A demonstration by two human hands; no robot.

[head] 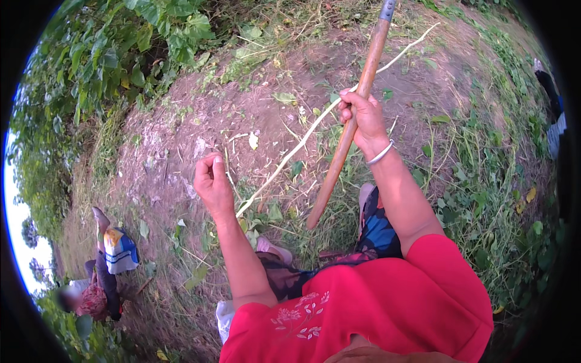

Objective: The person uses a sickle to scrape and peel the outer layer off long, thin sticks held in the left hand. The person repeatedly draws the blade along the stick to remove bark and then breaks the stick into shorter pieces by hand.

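My right hand (363, 115) grips a smooth wooden tool handle (336, 168) about midway. A riveted metal socket (387, 10) caps its upper end, and the tool's head lies beyond the top of the picture. A long pale peeled-looking stalk (295, 149) slants past my right fingertips and behind the handle. Whether those fingers pinch it or it only passes there, I cannot tell. My left hand (214, 181) is raised over the ground with its fingers curled in and the thumb against the forefinger. Nothing shows plainly in it. A thin stem (229, 174) appears just beside it.
Bare soil (181, 122) with cut stems and leaves spreads ahead. Leafy plants (150, 36) stand at upper left, low vines (481, 204) at right. At far left a person (95, 295) sits near a white-and-blue bag (121, 252). Another person's dark clothing (550, 95) shows at the right rim.
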